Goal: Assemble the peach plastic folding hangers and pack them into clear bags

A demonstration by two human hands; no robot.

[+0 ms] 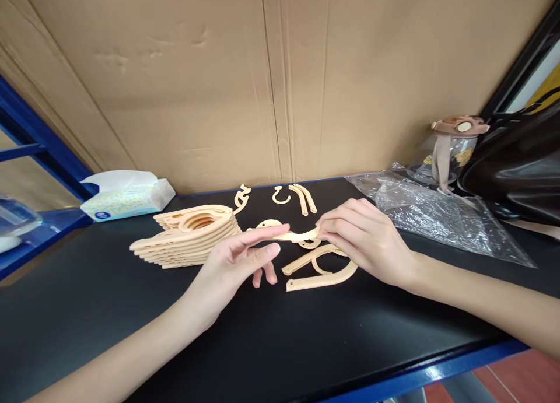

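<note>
Right fingers: clamped on cream, curved plastic strip | left fingers: thumb and index apart, strip's other end at index | stacked cream plastic hangers: left of left fingers

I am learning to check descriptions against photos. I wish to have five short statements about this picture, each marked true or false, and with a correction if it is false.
1. The right hand grips one end of a curved cream piece. True.
2. The stack of cream pieces is on the right side of the picture. False: the stack of cream pieces is on the left side.
3. A white sheet sticks up from the tissue pack. True.
4. The clear plastic lies against the tissue pack. False: the clear plastic lies near the bottle, on the right.
5. The tabletop is white. False: the tabletop is black.
</note>
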